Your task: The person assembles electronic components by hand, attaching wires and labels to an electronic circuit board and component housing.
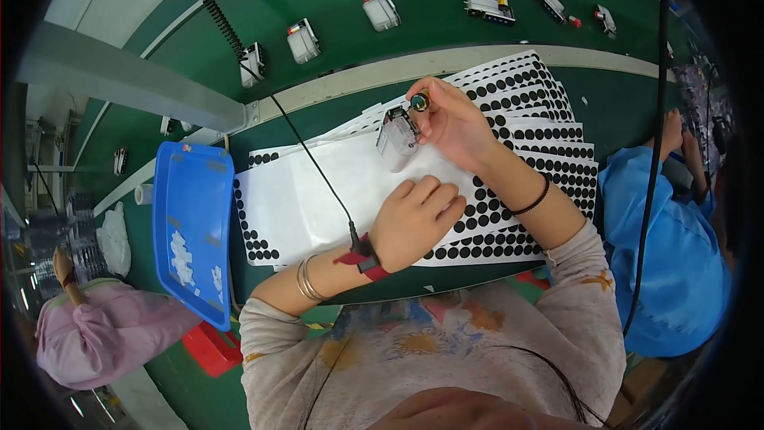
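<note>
My right hand grips a small boxy device with a clear whitish plastic body and a black end. From that end sticks a small round part with a dark, shiny face, close to my fingertips. Just below, my left hand is closed with its fingers curled, resting over the white sheet; whatever lies under the fingers is hidden. A red wrist strap with a black cord sits on my left wrist. Under both hands spread stacked sheets of black round stickers.
A blue tray with white pieces stands on the left. Several similar devices lie along the green surface beyond the pale rail. A coiled cord hangs at upper left. Co-workers in pink and blue sit on either side.
</note>
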Available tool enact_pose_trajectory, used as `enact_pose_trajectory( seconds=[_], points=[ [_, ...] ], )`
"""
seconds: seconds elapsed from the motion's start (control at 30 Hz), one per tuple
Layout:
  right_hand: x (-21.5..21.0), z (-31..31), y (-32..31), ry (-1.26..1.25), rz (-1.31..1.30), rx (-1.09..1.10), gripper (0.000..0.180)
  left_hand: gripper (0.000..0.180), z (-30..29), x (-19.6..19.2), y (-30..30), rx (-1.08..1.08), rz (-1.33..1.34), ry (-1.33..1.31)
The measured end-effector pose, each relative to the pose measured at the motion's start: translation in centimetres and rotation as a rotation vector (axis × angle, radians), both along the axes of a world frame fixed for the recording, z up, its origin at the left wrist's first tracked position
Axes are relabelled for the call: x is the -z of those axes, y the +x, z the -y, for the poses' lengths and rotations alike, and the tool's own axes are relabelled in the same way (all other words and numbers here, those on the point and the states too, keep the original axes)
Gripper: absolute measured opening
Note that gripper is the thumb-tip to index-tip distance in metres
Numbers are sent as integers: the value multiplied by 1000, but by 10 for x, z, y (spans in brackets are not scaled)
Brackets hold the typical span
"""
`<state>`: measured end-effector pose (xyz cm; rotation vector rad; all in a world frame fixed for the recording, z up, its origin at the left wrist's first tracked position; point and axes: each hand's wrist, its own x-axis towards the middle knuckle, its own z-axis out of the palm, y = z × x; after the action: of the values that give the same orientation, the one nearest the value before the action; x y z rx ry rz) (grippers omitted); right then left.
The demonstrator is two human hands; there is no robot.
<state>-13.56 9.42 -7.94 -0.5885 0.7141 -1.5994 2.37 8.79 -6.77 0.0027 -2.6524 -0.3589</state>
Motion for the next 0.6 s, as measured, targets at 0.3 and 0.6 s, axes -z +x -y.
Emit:
enact_pose_trajectory(
  seconds=[0.3, 0.6],
  points=[
    [-2, 3, 1, 13, 136, -14, 28, 20, 16, -44, -1, 175, 33, 238],
    [1, 1, -3, -26, 201, -60, 23, 15, 91, -67, -32, -32, -26, 352]
  ],
)
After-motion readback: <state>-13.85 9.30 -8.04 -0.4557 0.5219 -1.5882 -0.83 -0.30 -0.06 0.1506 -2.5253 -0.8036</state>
